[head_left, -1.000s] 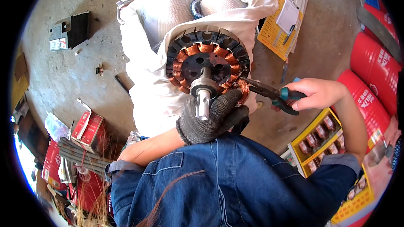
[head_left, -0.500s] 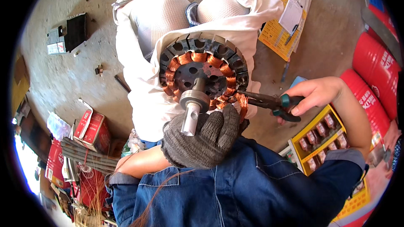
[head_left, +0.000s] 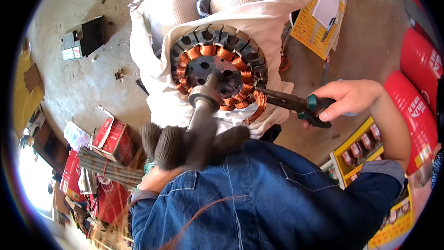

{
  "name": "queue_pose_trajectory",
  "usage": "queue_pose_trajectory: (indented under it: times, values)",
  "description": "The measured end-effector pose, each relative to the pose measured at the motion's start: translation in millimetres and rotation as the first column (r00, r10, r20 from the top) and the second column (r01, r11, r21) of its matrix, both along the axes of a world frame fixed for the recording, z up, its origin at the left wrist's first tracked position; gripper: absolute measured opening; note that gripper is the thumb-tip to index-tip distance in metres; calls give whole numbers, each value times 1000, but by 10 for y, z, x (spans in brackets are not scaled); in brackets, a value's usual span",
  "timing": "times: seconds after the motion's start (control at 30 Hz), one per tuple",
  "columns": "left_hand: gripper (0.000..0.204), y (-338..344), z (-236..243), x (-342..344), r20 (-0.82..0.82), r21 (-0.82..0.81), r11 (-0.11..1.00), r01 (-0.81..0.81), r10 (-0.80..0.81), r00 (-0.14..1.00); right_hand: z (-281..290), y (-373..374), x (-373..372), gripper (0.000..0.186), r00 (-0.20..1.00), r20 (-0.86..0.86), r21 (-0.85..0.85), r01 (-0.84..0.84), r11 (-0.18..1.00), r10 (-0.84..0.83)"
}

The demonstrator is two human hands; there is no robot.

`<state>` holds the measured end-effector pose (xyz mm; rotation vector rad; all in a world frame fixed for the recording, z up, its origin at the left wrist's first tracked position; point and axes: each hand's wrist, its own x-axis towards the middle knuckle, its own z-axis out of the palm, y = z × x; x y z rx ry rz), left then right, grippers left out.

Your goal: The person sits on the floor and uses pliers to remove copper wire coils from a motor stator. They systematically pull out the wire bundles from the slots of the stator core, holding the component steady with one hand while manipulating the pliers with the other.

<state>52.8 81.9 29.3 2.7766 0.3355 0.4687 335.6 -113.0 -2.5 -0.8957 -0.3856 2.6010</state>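
Note:
A round motor stator (head_left: 219, 36) with copper coils (head_left: 223, 53) rests on white cloth (head_left: 147, 60) over my lap, its steel shaft (head_left: 206, 94) pointing toward me. My left hand (head_left: 192, 146), in a dark knitted glove, is smeared by motion at the lower end of the shaft, so its grip is unclear. My right hand (head_left: 346, 102) grips green-handled pliers (head_left: 291, 103), whose jaws meet the stator's right side by a loose bundle of copper wire (head_left: 257, 107).
A black battery-like block (head_left: 83, 37) lies left on the floor; a red carton (head_left: 113, 141) and cables sit lower left. A clipboard (head_left: 323, 7) on yellow sheets is upper right. Red drums (head_left: 414, 111) and a yellow tray of small items (head_left: 358, 143) line the right.
My left hand has moved down and left, away from the coils' lower edge and the wire bundle. The stator has shifted slightly left. The pliers stay in my right hand at the coils.

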Motion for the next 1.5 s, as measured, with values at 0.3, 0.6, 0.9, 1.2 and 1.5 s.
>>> queue_pose_trajectory:
  times: [0.3, 0.6, 0.9, 1.2, 1.5]
  values:
    - [59, -299, -28, 331, -222, 111, 993, -50, 74, 972, -126, -156, -111, 33, 991, -42, -15, 127, 992, -128]
    - [39, -227, 122, 487, -371, -126, 989, 77, -119, 921, -180, -155, -220, 30, 996, -44, 107, 83, 991, -78]
    - [34, -102, 199, 564, -407, -191, 963, 188, -252, 878, 88, -234, -388, 34, 960, 238, 263, 82, 961, -147]
    - [29, 68, 235, 689, -492, -224, 924, 311, -383, 782, 208, -498, -890, 45, 678, 684, 511, -181, 840, -270]
    - [26, 87, 262, 649, -433, -241, 905, 350, -423, 796, -100, -105, -1383, 46, 59, 476, 874, -142, 464, -878]
